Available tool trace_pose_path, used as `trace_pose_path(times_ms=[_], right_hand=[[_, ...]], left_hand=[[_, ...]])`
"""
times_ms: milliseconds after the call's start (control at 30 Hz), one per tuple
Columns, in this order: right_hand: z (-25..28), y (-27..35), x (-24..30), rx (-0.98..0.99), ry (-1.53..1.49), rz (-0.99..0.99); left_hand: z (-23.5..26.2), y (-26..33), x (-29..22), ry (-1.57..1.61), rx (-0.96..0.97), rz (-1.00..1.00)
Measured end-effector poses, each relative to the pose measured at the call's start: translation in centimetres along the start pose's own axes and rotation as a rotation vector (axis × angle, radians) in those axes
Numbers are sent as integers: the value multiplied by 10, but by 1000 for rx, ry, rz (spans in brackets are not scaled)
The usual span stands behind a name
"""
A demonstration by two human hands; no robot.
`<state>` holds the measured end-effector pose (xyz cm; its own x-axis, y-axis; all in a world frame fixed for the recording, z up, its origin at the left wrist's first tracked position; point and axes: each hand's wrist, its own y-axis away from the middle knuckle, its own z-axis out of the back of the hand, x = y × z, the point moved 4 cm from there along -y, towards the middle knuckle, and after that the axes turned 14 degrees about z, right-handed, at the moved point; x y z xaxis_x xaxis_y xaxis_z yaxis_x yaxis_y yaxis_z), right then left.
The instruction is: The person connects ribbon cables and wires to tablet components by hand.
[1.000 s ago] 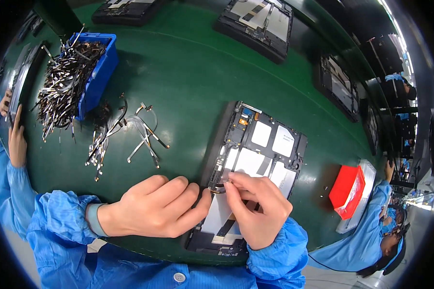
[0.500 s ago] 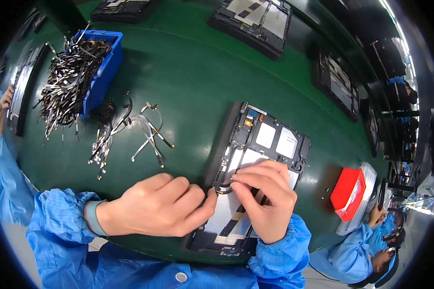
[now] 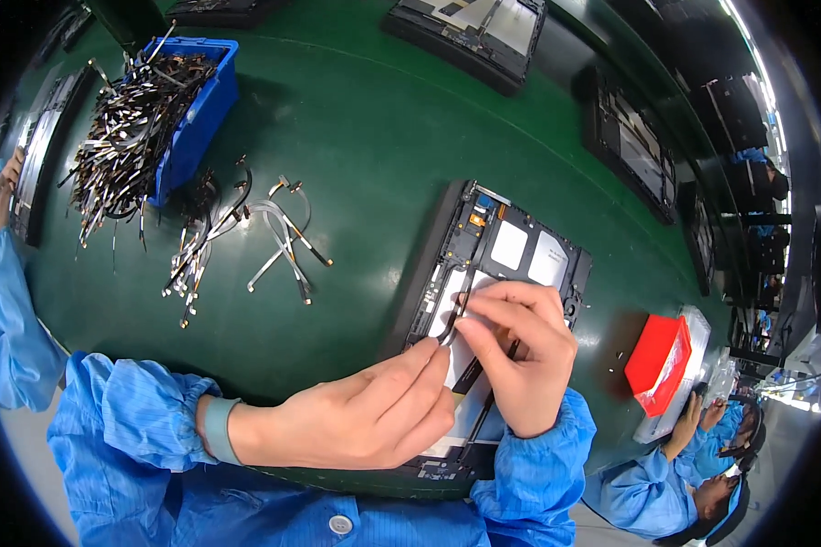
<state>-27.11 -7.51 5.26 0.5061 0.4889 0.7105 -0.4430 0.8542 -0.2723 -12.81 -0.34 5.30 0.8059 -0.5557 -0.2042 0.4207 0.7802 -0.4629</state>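
Note:
An opened tablet-like device with a black frame, silvery plates and small circuit parts lies tilted in front of me on a thick black base. Over its left middle part, a thin dark flat cable is pinched between thumb and fingers of my right hand. My left hand comes in from the left, its fingertips closed on the lower end of that same cable. Both hands hide much of the device's lower half, so the cable's ends cannot be made out clearly.
A blue bin heaped with flat cables stands at the far left. Loose cables lie before it on the green table. More opened devices line the far edge. A red box sits at right; co-workers are at both sides.
My left hand has moved right and up over the device, its fingertips now at the cable. The right hand has shifted slightly right, and the cable has gone from curved to straighter.

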Motion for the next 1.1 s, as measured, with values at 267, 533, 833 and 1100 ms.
trace_pose_path(times_ms=[267, 533, 833, 1100], right_hand=[[0, -5, -7, -16, -65, -63], [1, -7, -3, -58, 3, -50], [-2, -11, -15, -104, -51, -92], [-7, -10, 10, -159, 179, -44]], left_hand=[[-6, 2, -2, -4, 5, 35], [-6, 1, -1, -33, 1, 14], [-9, 1, -2, -58, 2, -7], [-9, 0, -3, -14, -14, 9]])
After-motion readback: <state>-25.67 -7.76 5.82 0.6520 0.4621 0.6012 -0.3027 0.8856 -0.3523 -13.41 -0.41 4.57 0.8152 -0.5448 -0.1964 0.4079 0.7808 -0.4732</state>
